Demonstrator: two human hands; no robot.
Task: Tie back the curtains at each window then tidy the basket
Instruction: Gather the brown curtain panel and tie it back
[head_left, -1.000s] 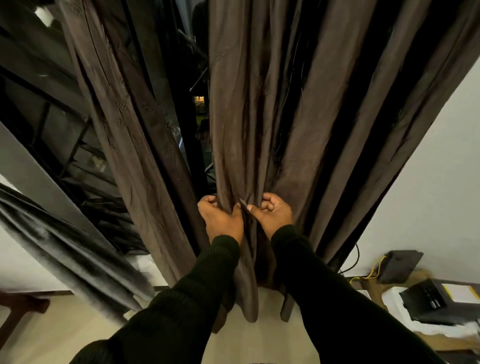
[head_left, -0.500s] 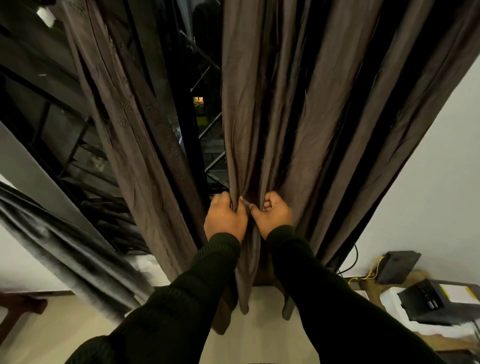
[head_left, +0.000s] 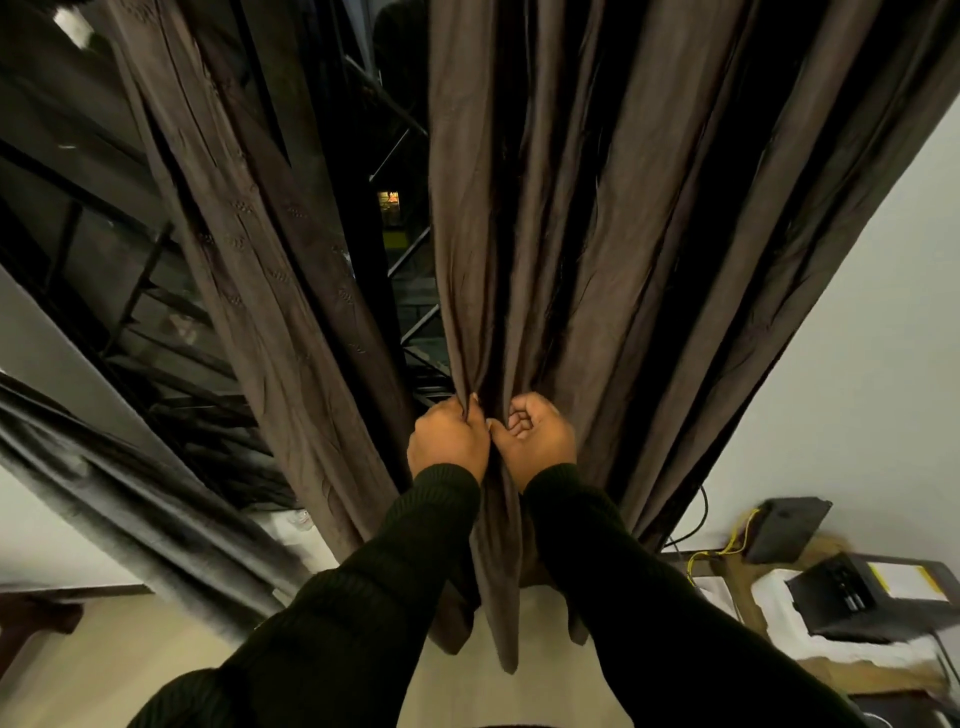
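Observation:
A dark brown curtain (head_left: 597, 234) hangs in front of me, gathered into folds at waist height. My left hand (head_left: 449, 441) grips the gathered folds from the left, fingers curled round the cloth. My right hand (head_left: 535, 441) grips the same bunch from the right, its fingers curled in against the fabric. The two hands touch at the thumbs. A second brown curtain panel (head_left: 270, 291) hangs to the left, apart from the held one. No tie-back and no basket is in view.
Between the panels a dark window (head_left: 405, 249) with metal bars shows. A grey curtain (head_left: 130, 519) slants across the lower left. At the lower right stand a low table with black boxes (head_left: 852, 597), a black device (head_left: 784, 525) and yellow wires (head_left: 727, 545) by the white wall.
Both hands have moved slightly right and drawn the curtain folds tighter together. The gap showing the window between the two panels has widened.

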